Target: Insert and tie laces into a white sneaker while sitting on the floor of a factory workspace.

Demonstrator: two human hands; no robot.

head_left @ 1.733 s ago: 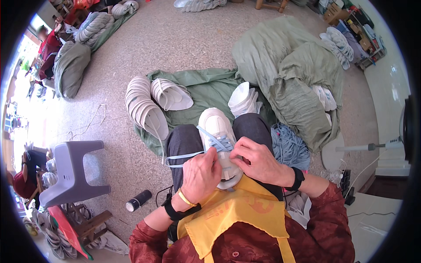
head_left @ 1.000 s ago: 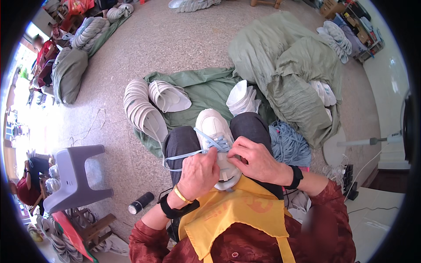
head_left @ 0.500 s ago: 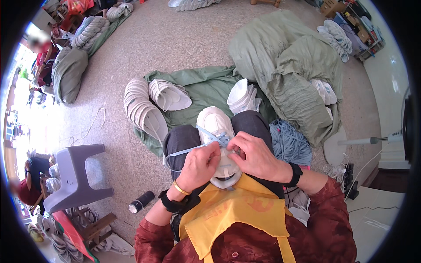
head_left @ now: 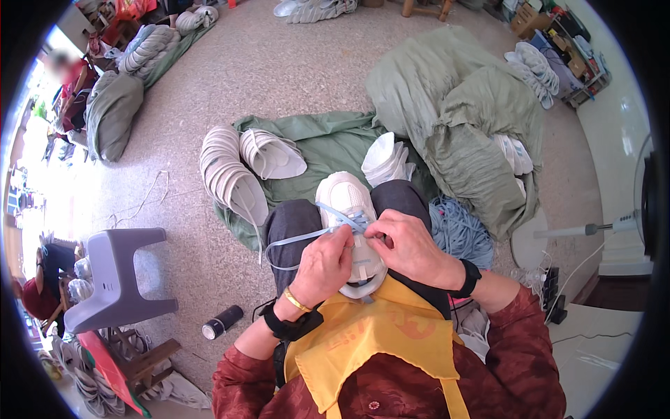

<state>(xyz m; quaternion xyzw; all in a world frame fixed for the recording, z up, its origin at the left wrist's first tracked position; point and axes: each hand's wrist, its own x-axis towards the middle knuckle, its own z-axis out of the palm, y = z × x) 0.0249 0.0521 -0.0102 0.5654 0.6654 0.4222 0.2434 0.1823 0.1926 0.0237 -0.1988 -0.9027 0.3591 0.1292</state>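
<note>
A white shoe (head_left: 342, 190) lies between my knees with its toe pointing away from me. A light blue shoelace (head_left: 285, 242) crosses its upper and swings out in a loose loop over my left thigh. My left hand (head_left: 322, 260), fingertips pinched together, holds the lace at the left of the shoe's tongue. Close by on the other side, my right hand (head_left: 410, 250) pinches the lace by the eyelets. Its curled fingers partly hide the lace there. The shoe's heel opening faces me above my yellow apron (head_left: 377, 332).
Stacked white shoe uppers (head_left: 227, 167) and another white stack (head_left: 385, 159) rest on a green cloth (head_left: 324, 129). Right of my knee lies a heap of blue laces (head_left: 460, 230), beside a large green sack (head_left: 474, 105). A grey stool (head_left: 125, 279) and a dark cylinder (head_left: 223, 322) are at left.
Both hands stay at the lacing, with only small finger movements. The loose lace loop has shifted slightly, and the whole view has moved a little.
</note>
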